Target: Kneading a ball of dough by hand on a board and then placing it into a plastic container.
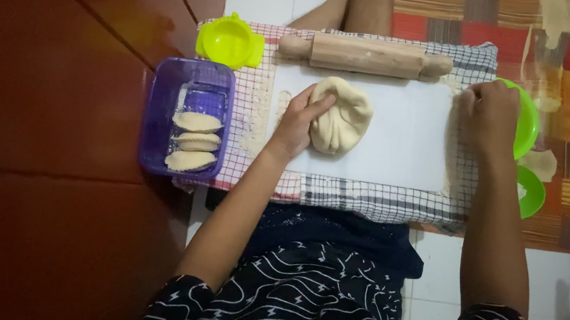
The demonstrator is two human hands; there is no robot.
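Left hand (295, 125), fingers loosely curled, presses the left side of the dough (343, 114) lying on the white board (399, 151). Right hand (488, 117), closed, rests at the board's right edge against a green bowl (528, 125); whether it grips anything cannot be told. Bare board lies open between the hands; a rolling pin (365, 55) lines the far edge, and a purple tub (184, 126) sits left of the left hand.

Pale cream dough lump (340, 116), rounded and thick, creased with folds running down its middle, smooth on the outer curve. Resting flat on the white board (394, 135), left of that board's centre, nearer its far edge than its near one. Pressed along its left flank by fingertips, otherwise bare and uncovered. Green bowl (527, 125), bright lime, round, shallow, sitting upright just off the white board's right edge, far corner. Mostly covered from above, only its right rim and a slice of the inside showing.
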